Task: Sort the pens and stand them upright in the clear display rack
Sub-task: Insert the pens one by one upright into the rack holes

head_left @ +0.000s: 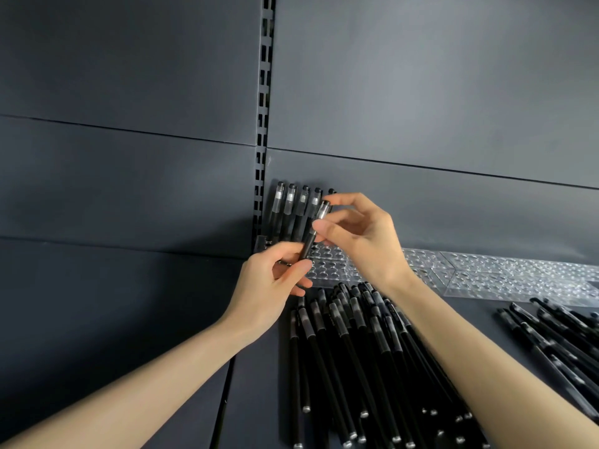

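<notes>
A dark grey metal shelf bay is filling the view, its back panels meeting at a slotted upright, and the matching grey shelf is running beneath. Along the back of it the clear display rack is lying, most of its round holes showing vacant. A short row of standing pens is occupying its far-left end, against the panel.

The person is working on one more insertion. The held pen is being carried tilted just in front of that row, above the rack. The right hand is pinching it near the translucent cap end, while the left hand is curling its fingers round the lower barrel.

The next move is likely calling for the tip to be lined up over the nearest free hole and lowered straight down. A large pile of black pens is waiting between the forearms, and a second pile is lying to the right.
</notes>
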Demonstrator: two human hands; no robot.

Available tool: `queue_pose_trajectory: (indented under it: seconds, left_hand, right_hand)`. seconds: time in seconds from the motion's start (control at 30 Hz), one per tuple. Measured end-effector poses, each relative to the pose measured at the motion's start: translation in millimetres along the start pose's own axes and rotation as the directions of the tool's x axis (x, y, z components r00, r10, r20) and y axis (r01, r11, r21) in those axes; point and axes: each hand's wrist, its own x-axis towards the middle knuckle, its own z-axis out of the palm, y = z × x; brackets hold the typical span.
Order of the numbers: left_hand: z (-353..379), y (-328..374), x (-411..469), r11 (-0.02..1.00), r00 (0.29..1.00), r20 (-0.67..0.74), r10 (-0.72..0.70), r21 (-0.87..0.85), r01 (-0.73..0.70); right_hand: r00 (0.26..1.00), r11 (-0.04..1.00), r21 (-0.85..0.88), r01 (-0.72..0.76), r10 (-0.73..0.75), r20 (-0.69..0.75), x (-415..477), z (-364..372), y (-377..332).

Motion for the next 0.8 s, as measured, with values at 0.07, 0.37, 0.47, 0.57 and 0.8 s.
queue_pose_trajectory:
  seconds: [0.07,0.37,0.47,0.57,0.8]
  left_hand:
    - [-1,1,0,1.0,1.0,-0.007,0.006,0.002,-0.006]
    - [-2,2,-3,0.827,0.969,-0.021,0.244,0.527,-0.197]
    - [-4,-4,-2,0.637,0.959,0.108,0.261,0.727,-0.255]
    - [-3,-8,-3,0.538,0.952,0.207,0.224,0.789,-0.298]
    - [-1,-11,-2,0.458,0.948,0.26,0.185,0.83,-0.317]
  right_hand:
    - [1.0,0.999,0.041,-0.022,0.021,0.021,0,-1,-2]
    - [0.997,0.994,-0.108,-0.002,-0.005,-0.073,9,-17,-17]
    - [0.973,0.982,-0.181,0.055,-0.093,-0.211,15,-26,-20]
    - [0.944,0.952,-0.287,0.109,-0.19,-0.269,18,-28,-22]
    - [0.928,0.926,-0.345,0.154,-0.255,-0.27,24,-28,-11]
